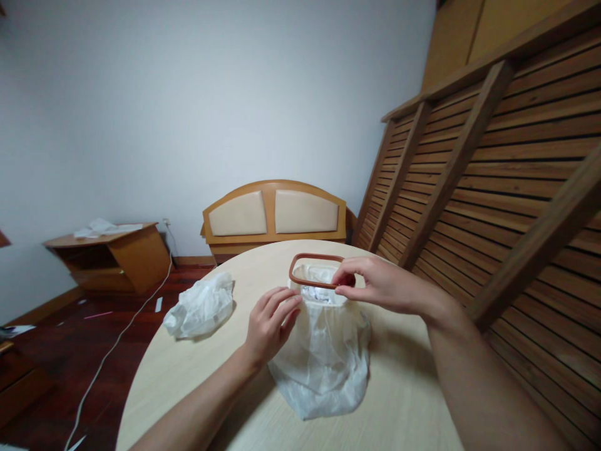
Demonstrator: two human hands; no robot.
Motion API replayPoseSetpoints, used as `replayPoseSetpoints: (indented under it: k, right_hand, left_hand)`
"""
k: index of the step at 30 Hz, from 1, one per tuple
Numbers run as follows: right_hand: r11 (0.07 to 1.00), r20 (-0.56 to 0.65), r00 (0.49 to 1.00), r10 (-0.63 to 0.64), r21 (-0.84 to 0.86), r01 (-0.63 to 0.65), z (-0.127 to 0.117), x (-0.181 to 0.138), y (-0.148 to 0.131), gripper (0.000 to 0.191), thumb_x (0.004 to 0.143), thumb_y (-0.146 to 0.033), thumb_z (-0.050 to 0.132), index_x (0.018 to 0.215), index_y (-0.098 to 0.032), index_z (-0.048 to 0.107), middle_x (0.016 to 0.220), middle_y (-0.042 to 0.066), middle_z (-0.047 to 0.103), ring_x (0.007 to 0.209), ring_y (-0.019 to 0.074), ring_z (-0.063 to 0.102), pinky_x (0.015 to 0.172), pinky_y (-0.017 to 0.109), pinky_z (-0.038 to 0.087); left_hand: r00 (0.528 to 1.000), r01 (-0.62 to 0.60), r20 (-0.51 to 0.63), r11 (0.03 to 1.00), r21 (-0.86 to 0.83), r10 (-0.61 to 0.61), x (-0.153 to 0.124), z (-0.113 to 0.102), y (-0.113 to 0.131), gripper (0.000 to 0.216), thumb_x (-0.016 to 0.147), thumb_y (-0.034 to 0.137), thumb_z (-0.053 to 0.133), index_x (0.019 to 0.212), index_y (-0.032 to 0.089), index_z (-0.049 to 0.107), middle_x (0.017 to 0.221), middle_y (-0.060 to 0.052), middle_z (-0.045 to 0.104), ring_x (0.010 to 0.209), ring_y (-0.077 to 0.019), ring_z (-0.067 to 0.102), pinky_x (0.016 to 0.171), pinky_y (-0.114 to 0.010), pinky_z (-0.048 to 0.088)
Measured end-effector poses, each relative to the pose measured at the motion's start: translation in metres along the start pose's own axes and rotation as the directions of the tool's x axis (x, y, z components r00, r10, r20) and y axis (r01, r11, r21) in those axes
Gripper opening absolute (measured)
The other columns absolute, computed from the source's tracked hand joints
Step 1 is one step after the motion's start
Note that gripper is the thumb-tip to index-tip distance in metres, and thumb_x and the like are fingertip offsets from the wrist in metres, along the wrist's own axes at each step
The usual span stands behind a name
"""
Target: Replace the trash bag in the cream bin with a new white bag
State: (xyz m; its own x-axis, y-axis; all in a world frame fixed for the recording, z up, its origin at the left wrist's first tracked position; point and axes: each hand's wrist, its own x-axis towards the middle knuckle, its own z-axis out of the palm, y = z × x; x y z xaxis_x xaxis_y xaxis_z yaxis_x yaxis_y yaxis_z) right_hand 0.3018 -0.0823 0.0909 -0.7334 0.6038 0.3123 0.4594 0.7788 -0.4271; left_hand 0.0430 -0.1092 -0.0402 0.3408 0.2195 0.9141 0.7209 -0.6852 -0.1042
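Left hand (270, 322) on bag (323, 357), right hand (375, 285) pinching ring (314, 255)

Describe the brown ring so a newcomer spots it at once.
On the round table, the left hand touches a bin draped in white plastic. The brown ring sits at its top, pinched by the right hand. It is the only brown hoop; the loose bag to the left is crumpled white.

left hand (272, 322): just below and left of the brown ring (317, 255), fingers loosely curled, tips pressing inward
right hand (375, 285): at the ring's right edge, thumb and forefinger pinched on it
forearms: bare, both angling in toward the ring from the near side
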Motion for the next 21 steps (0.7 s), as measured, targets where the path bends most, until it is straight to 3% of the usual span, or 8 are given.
replayPoseSetpoints:
  k: [7,13,17,21]
  right_hand:
    - [0.991,-0.084,0.993,0.088,-0.096,-0.096,-0.002,-0.002,0.020,0.019,0.090,-0.033,0.060,0.091,-0.018,0.073,0.086,0.004,0.071,0.074,0.0164,0.062,0.065,0.026,0.043]
    - [0.937,-0.186,0.957,0.222,-0.232,-0.263,-0.002,-0.005,0.059,0.018,0.089,-0.033,0.059,0.086,-0.019,0.070,0.085,0.005,0.072,0.073,0.0173,0.062,0.064,0.027,0.040]
    - [0.871,-0.189,0.913,0.362,-0.280,-0.404,0.005,-0.009,0.096,0.014,0.088,-0.030,0.059,0.087,-0.020,0.070,0.088,0.004,0.073,0.077,0.0176,0.064,0.065,0.026,0.039]
    - [0.778,-0.226,0.830,0.510,-0.290,-0.557,0.020,-0.014,0.131,0.012,0.084,-0.026,0.062,0.082,-0.021,0.072,0.085,0.005,0.074,0.074,0.0178,0.064,0.060,0.026,0.035]
  left_hand:
    - [0.998,0.061,0.006,0.998,-0.036,-0.060,0.002,0.001,0.001,0.018,0.096,0.013,0.057,0.110,0.021,0.065,0.094,-0.006,0.070,0.100,-0.0202,0.064,0.085,-0.034,0.059]
    - [0.995,0.098,-0.005,0.994,-0.041,-0.098,0.000,0.004,-0.006,0.017,0.096,0.013,0.058,0.109,0.021,0.066,0.095,-0.006,0.069,0.101,-0.0206,0.063,0.086,-0.035,0.058]
    - [0.993,0.118,-0.015,0.993,-0.018,-0.118,-0.002,0.006,-0.010,0.017,0.096,0.013,0.058,0.108,0.021,0.066,0.096,-0.006,0.069,0.102,-0.0208,0.062,0.086,-0.035,0.057]
    - [0.992,0.121,-0.021,0.993,-0.002,-0.121,-0.002,0.008,-0.009,0.016,0.095,0.012,0.058,0.108,0.020,0.065,0.097,-0.006,0.068,0.101,-0.0204,0.062,0.086,-0.034,0.057]
